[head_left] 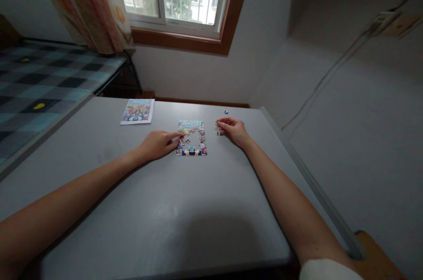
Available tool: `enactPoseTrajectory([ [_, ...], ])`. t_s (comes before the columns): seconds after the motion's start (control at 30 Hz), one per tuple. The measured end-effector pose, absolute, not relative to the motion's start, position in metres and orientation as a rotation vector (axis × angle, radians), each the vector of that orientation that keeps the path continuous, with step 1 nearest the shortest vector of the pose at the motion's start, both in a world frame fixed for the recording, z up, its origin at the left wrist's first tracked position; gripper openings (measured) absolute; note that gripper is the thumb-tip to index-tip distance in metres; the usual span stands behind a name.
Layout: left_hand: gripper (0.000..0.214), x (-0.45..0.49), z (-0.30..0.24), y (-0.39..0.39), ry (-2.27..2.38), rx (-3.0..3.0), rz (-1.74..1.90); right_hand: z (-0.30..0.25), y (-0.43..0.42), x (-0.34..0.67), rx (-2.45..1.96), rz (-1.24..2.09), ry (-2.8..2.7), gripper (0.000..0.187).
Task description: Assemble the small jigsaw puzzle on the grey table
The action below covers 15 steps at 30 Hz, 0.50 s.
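A partly assembled jigsaw puzzle [202, 150] lies flat on the table, its frame joined around an open middle with gaps. My left hand [159, 144] rests at the puzzle's left edge, fingers stretched out, the index fingertip touching pieces there. To the right of the puzzle, my right hand [234, 130] pinches a small puzzle piece [217, 123] between thumb and fingertips. Just below those fingers lie a few loose pieces [219, 134]. Another dark loose piece [226, 112] sits farther back. The right hand partly hides what is beneath and behind it.
A printed picture sheet [137, 111] lies at the back left of the grey table [158, 209]. Beyond the table's left edge stands a bed with a checked cover [59, 77]. A wall with a hanging cable [317, 88] borders the right side.
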<state>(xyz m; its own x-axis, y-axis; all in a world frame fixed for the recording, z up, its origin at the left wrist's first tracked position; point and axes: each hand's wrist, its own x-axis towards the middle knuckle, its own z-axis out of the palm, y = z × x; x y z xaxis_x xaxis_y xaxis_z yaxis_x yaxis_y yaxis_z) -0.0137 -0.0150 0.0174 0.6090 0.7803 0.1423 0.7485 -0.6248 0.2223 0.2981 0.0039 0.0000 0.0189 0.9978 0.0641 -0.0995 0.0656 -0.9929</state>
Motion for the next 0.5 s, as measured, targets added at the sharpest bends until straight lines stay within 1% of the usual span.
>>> enactPoseTrajectory([
  [0.5,0.043,-0.014,0.0172,-0.0152,1.277,2.679,0.367,0.0004,0.0032,0.2989,-1.114,1.171,-1.196,0.04],
])
